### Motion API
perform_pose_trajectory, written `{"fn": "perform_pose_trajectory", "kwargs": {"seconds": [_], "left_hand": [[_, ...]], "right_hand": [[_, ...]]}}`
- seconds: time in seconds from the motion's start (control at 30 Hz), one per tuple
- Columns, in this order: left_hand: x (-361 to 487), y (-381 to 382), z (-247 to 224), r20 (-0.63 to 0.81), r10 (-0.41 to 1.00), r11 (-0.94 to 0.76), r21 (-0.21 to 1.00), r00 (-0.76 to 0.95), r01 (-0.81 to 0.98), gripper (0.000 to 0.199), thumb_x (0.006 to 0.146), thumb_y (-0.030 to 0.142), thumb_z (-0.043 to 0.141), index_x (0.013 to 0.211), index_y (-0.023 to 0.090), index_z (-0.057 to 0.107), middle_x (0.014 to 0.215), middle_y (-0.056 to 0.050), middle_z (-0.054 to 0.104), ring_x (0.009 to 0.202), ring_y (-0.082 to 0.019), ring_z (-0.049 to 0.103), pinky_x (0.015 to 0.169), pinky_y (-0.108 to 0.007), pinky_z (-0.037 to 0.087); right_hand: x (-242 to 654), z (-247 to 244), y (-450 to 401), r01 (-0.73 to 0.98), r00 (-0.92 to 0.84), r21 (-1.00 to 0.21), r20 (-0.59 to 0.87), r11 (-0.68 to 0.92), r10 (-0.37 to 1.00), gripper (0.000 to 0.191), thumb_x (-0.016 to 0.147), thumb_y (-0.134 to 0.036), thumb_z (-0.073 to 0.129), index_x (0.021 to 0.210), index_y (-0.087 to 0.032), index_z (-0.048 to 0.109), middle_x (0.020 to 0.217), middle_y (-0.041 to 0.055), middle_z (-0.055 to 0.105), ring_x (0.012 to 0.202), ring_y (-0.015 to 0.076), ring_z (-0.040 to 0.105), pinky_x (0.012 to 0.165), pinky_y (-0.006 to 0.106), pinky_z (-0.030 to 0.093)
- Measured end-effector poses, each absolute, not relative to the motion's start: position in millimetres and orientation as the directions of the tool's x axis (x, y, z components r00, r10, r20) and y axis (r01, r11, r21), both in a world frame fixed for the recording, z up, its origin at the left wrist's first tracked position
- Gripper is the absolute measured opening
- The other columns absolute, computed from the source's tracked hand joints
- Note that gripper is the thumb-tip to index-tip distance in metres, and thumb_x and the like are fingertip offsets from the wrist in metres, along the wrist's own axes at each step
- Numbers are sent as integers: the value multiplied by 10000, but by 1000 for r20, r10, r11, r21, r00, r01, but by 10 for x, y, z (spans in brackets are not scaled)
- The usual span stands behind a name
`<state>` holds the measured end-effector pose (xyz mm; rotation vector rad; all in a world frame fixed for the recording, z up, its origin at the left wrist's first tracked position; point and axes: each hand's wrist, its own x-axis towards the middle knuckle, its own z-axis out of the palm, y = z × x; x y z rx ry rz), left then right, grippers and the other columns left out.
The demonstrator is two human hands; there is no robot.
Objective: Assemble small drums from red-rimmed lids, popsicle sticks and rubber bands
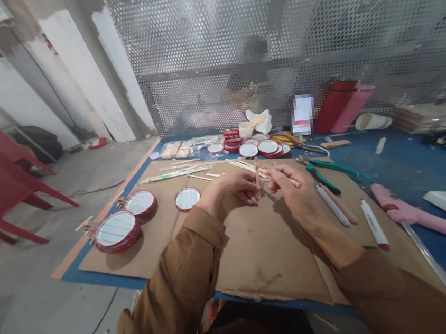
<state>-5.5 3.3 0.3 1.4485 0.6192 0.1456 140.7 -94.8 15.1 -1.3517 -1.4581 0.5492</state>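
Note:
Over the cardboard sheet (264,258), my left hand (237,187) pinches a small wooden stick (257,166) that stands upright between its fingers. My right hand (290,181) is closed just to the right, its thumb and index finger pressed together near the stick; what they hold, if anything, is hidden. Behind both hands lie several loose wooden sticks (242,165). To the left sits a round red-rimmed lid (187,199). Farther left are two round red-rimmed pieces, a larger one (116,231) and a smaller one (141,202), with sticks fixed at their sides.
Several red-rimmed lids (267,147) are piled at the back. On the right lie green-handled pliers (323,175), white markers (373,223) and a pink glue gun (419,210). A red bottle (334,106) stands by the perforated metal panel (202,47). Red chairs (1,179) are at left.

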Motion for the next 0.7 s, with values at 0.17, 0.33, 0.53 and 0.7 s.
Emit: {"fn": "perform_pose_trajectory", "kwargs": {"seconds": [0.17,0.33,0.53,0.7], "left_hand": [[-55,43,-8,-311,459,144,950,832,275,155,772,202,658,809,128,527,624,-14,665,579,-129,675,589,-244,554],[-57,29,15,-321,462,141,947,827,288,154,777,213,654,796,126,528,620,-13,669,573,-125,674,587,-239,555],[-51,44,2,-327,450,158,945,831,287,166,762,210,673,792,130,531,615,-8,666,586,-132,679,589,-243,555],[-60,42,8,-309,453,142,951,836,274,88,786,158,611,799,124,531,638,-23,672,590,-135,680,597,-250,556]], "right_hand": [[1406,138,-934,448,171,-861,347,241,922,325,854,-502,501,739,-219,611,588,-32,569,546,124,509,543,239,368],[1404,161,-953,467,173,-850,360,245,917,331,861,-500,480,750,-219,615,584,-31,572,546,128,510,561,243,379],[1399,156,-949,433,198,-864,371,258,907,306,858,-484,485,754,-226,612,576,-23,562,531,135,497,533,248,369],[1404,174,-953,453,181,-866,323,213,929,312,849,-489,498,737,-220,610,584,-19,561,543,131,494,524,240,361]]}}
